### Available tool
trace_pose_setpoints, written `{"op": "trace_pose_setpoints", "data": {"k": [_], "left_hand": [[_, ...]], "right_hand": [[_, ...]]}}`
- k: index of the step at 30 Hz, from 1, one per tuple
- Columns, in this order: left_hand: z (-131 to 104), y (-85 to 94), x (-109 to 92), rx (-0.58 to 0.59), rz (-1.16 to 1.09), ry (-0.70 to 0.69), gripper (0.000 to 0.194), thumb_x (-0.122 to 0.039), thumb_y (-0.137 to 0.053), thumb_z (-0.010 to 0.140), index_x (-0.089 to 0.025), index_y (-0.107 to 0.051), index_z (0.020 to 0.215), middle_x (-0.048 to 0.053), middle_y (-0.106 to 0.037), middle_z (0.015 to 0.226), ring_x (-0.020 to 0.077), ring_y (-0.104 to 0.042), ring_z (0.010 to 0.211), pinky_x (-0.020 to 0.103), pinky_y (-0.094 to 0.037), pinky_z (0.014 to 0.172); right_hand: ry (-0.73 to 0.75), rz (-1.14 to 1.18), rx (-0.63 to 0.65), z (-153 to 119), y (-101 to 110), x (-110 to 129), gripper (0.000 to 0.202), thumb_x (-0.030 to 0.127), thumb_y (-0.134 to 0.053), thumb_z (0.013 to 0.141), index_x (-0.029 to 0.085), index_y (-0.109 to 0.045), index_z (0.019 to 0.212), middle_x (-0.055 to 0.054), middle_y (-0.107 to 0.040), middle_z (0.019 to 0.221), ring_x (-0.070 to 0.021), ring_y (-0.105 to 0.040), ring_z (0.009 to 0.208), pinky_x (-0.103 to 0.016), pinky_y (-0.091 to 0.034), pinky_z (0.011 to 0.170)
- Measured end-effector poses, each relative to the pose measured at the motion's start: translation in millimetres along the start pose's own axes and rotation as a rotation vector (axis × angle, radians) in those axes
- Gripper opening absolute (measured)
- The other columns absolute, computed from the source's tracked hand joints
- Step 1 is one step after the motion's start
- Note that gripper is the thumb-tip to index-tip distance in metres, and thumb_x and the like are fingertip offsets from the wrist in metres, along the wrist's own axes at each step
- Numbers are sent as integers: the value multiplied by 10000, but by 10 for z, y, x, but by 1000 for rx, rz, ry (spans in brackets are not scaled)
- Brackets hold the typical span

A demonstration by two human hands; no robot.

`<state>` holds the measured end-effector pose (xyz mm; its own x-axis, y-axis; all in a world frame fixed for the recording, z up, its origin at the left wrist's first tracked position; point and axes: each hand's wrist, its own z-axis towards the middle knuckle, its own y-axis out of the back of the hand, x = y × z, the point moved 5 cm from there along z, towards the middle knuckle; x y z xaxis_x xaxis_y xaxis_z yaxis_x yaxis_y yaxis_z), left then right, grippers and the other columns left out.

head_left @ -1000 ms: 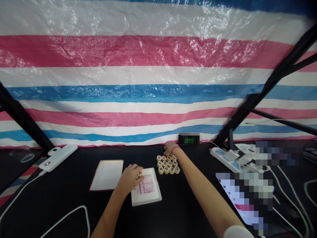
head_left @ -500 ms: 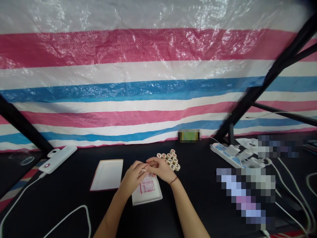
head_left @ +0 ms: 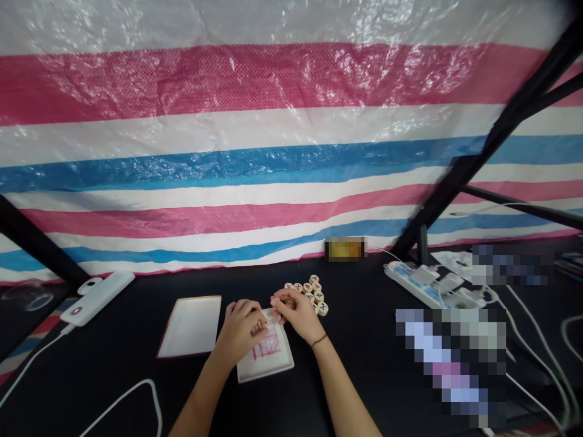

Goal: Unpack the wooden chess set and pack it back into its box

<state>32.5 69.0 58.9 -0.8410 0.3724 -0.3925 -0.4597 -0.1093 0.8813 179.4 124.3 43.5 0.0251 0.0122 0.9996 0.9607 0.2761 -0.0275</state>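
Observation:
My left hand (head_left: pixel 243 331) is curled over the upper left of a shallow white box (head_left: pixel 265 371) with pink-red pen lines drawn inside. A pale Chinese chess piece (head_left: pixel 260 326) shows partly between its thumb and fingers. My right hand (head_left: pixel 298 315) is at the box's upper right corner, thumb and fingers bent together; what is in them, if anything, is hidden. Just beyond it lies a cluster of round Chinese chess pieces (head_left: pixel 319 296) with red or black characters, some partly covered by the hand.
To the left lies an open white box lid (head_left: pixel 191 328). A white power strip (head_left: pixel 98 297) with a cable lies farther left, and another power strip (head_left: pixel 416 285) with plugs at the right. A blurred small device (head_left: pixel 345 249) stands by the striped sheet (head_left: pixel 273 221).
My hands have moved apart; the left has drawn slightly left with the chess piece, and the right stays near the cluster. The view has shifted slightly.

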Motion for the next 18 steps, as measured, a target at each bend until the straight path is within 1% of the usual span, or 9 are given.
{"op": "trace_pose_setpoints", "data": {"k": [2,4,5,6,8,10,11,14,18], "left_hand": [[3,-5,35,-9,11,31,225,-226,-648,748,-225,-624,972,65,-617,1112,248,-554,1052,403,-403,900],[1,-28,69,23,5,58,346,-258,-619,782,-219,-579,1124,80,-604,1146,247,-559,1042,384,-422,874],[-1,-44,82,49,5,68,353,-272,-591,810,-221,-563,1159,76,-612,1134,244,-564,1026,378,-428,857],[-4,-58,91,76,9,76,334,-281,-560,836,-223,-560,1166,68,-623,1111,241,-567,1009,371,-430,839],[-9,-77,102,117,22,91,265,-281,-524,861,-222,-586,1112,57,-638,1056,235,-566,982,357,-429,813],[-12,-80,107,131,27,104,233,-256,-532,847,-220,-603,1065,54,-640,1037,231,-559,976,348,-424,812],[-13,-79,106,134,19,105,245,-239,-540,832,-223,-603,1069,54,-639,1044,230,-556,980,346,-421,820],[-15,-78,104,141,-18,104,342,-209,-550,800,-242,-585,1138,50,-632,1089,230,-546,1007,348,-415,845],[-19,-95,125,146,-28,110,403,-223,-570,783,-250,-576,1185,52,-630,1112,235,-542,1034,354,-412,858]], "right_hand": [[72,-154,15,-46,-26,25,291,416,-696,722,176,-629,874,-37,-659,855,-135,-629,582,-241,-506,478],[185,-320,14,-114,-47,84,188,316,-665,753,183,-656,885,-56,-637,939,-133,-622,647,-240,-511,523],[244,-389,24,-152,-67,117,156,270,-638,770,188,-667,900,-68,-621,982,-141,-624,707,-242,-518,554],[301,-448,43,-189,-95,146,152,231,-606,791,194,-675,921,-76,-608,1015,-152,-625,777,-251,-527,603],[394,-559,86,-252,-168,185,216,168,-550,823,211,-673,995,-79,-609,1029,-174,-613,895,-292,-526,734],[457,-676,103,-286,-244,193,260,121,-542,824,221,-656,1035,-68,-632,1027,-187,-603,941,-335,-486,829],[478,-728,105,-293,-279,186,253,105,-554,815,220,-652,1017,-60,-646,1019,-190,-602,937,-344,-465,843],[495,-828,115,-289,-358,143,164,79,-585,796,210,-641,878,-25,-679,938,-177,-610,869,-330,-417,801],[496,-902,99,-296,-357,132,133,87,-640,763,218,-644,784,3,-686,894,-173,-592,867,-331,-362,800]]}}
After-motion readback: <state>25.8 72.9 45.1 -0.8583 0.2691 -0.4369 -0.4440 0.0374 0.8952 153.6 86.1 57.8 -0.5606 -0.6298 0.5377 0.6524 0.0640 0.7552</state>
